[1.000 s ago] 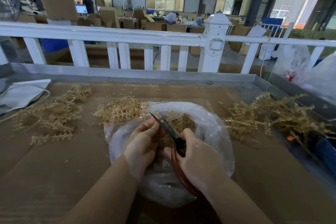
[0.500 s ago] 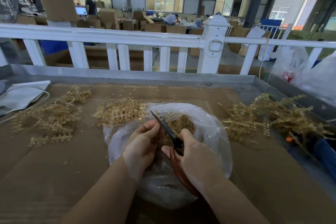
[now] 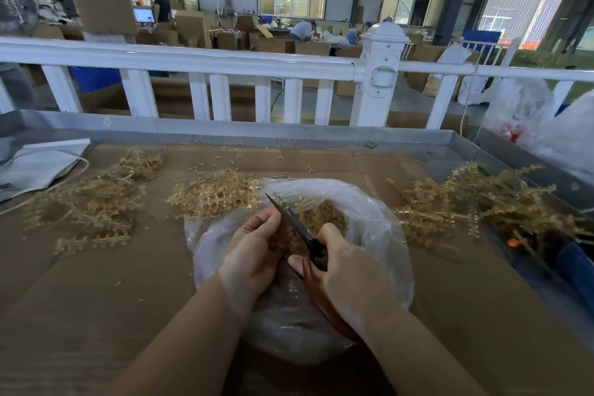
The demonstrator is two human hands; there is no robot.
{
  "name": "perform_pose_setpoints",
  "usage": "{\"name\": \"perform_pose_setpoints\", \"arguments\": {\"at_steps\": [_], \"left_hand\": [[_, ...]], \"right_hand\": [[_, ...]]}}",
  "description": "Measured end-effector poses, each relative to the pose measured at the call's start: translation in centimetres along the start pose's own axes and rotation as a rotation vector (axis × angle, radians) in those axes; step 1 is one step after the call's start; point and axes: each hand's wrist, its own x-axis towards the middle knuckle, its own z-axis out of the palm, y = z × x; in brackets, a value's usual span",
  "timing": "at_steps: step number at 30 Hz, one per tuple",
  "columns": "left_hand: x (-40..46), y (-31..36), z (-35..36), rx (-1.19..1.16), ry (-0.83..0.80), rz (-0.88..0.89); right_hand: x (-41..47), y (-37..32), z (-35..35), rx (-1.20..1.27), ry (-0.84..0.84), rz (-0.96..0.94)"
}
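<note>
The scissors [image 3: 299, 230] sat over the bag [image 3: 382, 222], near-centre on the desk [image 3: 96, 283]. My right hand [image 3: 350, 270] was clamped on their handles and my left hand [image 3: 254, 251] was pinching a sprig [image 3: 280, 200] at the blades. Snipping seemed under way; next I needed to close the blades cleanly over the bag.

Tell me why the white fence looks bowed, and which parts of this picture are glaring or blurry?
Head view: the wide-angle lens bows the white fence rail; daylight washes out the bright opening at top right; the clear plastic bag carries a soft sheen; the gold sprigs by the right edge smear; the left hand, right hand and scissors look sharp.
</note>
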Motion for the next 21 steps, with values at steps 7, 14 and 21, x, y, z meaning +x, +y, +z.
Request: {"name": "perform_pose_setpoints", "arguments": {"at_steps": [7, 14, 21], "left_hand": [[0.52, 0.04, -0.29, 0.037, 0.027, -0.040], [0.85, 0.23, -0.54, -0.024, 0.052, -0.086], [0.80, 0.17, -0.72, 0.009, 0.019, -0.063]], "right_hand": [[-0.28, 0.28, 0.14, -0.007, -0.003, -0.002], [-0.31, 0.31, 0.61, -0.061, 0.019, -0.050], [-0.36, 0.45, 0.89, -0.040, 0.022, -0.042]]}}
